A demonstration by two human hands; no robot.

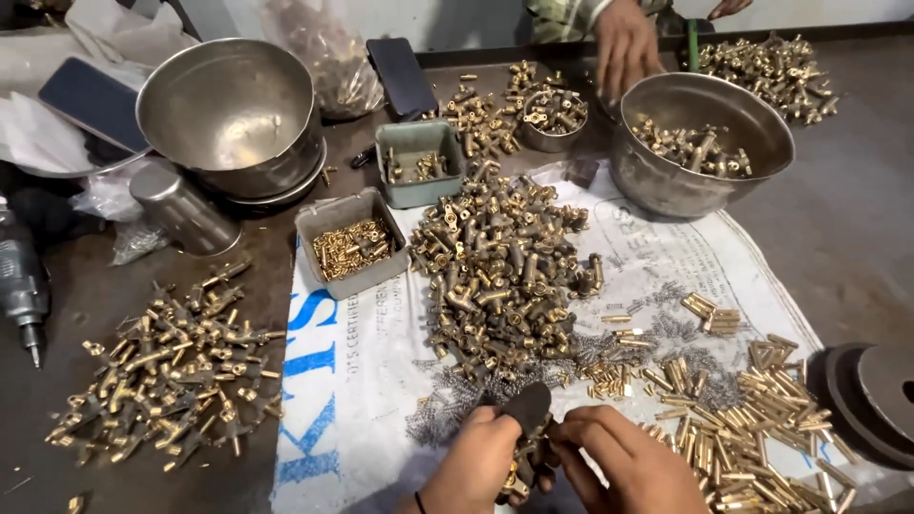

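Note:
My left hand (pixel 476 464) and my right hand (pixel 630 466) meet at the bottom of the head view, both closed around a small brass fitting (pixel 524 471); a dark cover sits on my left thumb. Just beyond them lies a patch of small grey springs (pixel 447 400) and a big heap of brass fittings (pixel 500 271) on a white printed sack (pixel 352 381). Brass pins (pixel 752 419) lie scattered to the right of my right hand.
Another pile of brass parts (pixel 171 376) lies at left. Two grey trays (pixel 350 243) (pixel 417 162) hold small parts. Steel bowls (pixel 233 109) (pixel 700 143) stand behind; another person's hand (pixel 624 48) rests at the far edge. A drill (pixel 24 286) at the far left.

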